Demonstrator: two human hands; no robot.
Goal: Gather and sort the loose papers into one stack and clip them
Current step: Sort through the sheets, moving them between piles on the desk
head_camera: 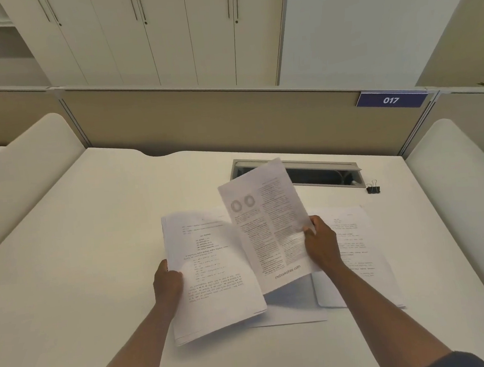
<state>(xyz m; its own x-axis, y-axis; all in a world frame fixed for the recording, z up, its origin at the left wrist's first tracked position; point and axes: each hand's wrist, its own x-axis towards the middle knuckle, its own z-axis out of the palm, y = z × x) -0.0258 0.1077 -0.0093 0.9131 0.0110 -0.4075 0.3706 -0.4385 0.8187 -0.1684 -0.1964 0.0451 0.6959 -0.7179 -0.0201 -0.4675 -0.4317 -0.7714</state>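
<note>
My left hand (167, 284) grips the left edge of a stack of printed papers (213, 275), lifted and tilted above the white desk (95, 252). My right hand (321, 243) pinches the right edge of a single two-column sheet (267, 224) with two ring pictures, raised and overlapping the stack's right side. More printed pages (358, 246) lie flat on the desk under and right of my right arm. A blank-looking sheet (291, 309) lies beneath the held papers. A black binder clip (373, 188) sits at the far right, apart from both hands.
A cable slot (321, 171) is cut into the desk behind the papers. A beige partition (215, 118) with a blue "017" sign (391, 100) closes off the back. White side panels (22, 171) flank the desk left and right.
</note>
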